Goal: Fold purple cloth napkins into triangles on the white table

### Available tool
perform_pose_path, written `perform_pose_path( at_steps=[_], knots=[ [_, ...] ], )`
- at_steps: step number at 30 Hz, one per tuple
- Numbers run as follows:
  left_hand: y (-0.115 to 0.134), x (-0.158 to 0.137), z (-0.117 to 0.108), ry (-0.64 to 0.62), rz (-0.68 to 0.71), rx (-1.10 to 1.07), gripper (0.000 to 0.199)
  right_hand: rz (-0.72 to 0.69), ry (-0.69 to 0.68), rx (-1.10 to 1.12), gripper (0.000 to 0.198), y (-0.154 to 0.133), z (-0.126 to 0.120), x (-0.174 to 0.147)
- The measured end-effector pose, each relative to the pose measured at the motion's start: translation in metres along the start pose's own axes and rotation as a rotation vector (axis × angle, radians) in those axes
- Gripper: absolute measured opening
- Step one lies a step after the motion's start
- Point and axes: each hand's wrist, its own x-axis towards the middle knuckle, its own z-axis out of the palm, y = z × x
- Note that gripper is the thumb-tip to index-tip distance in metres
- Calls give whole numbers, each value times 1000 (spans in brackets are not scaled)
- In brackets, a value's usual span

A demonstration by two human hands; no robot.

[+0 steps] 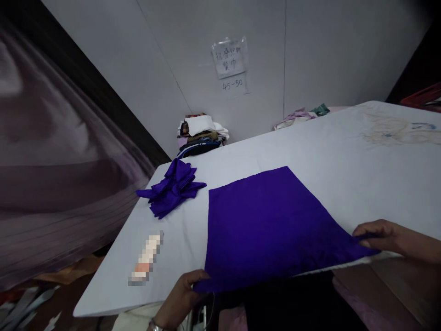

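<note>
A purple cloth napkin is spread out on the white table, its near edge held up along the table's front. My left hand pinches the near left corner, and a watch or bracelet shows at that wrist. At the near right corner, my right hand grips the same napkin between thumb and fingers. Left of it lies a crumpled heap of purple cloth, apart from the spread napkin.
The white table carries a pixelated narrow object at left. Folded clothes are stacked at the back, with more cloth farther right. A paper sign hangs on the wall. A mauve curtain borders the left.
</note>
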Motion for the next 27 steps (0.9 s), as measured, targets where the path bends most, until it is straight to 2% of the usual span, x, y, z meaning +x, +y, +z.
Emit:
perform_pose_path(
  at_steps=[2,3,5,9,11,15,20,27],
  knots=[
    [8,11,-11,-5,6,-13,12,-59,-106,43,29,-9,-9,13],
    [10,20,-18,15,15,-8,14,-85,-114,61,29,-15,-14,23],
    [11,46,-31,95,40,-14,18,-109,-47,82,30,-28,-22,46],
    [12,112,-49,381,69,-176,30,-130,95,159,30,-49,-30,105],
    [12,144,-51,485,33,-275,38,-126,170,178,27,-54,-31,135],
    [11,192,-52,627,-84,-185,28,-123,322,168,19,-53,-29,190],
    [10,226,-55,747,-155,-9,24,-132,448,112,17,-54,-23,236],
    [9,248,-58,826,-188,234,33,-113,588,-143,24,-57,-18,268]
  ],
)
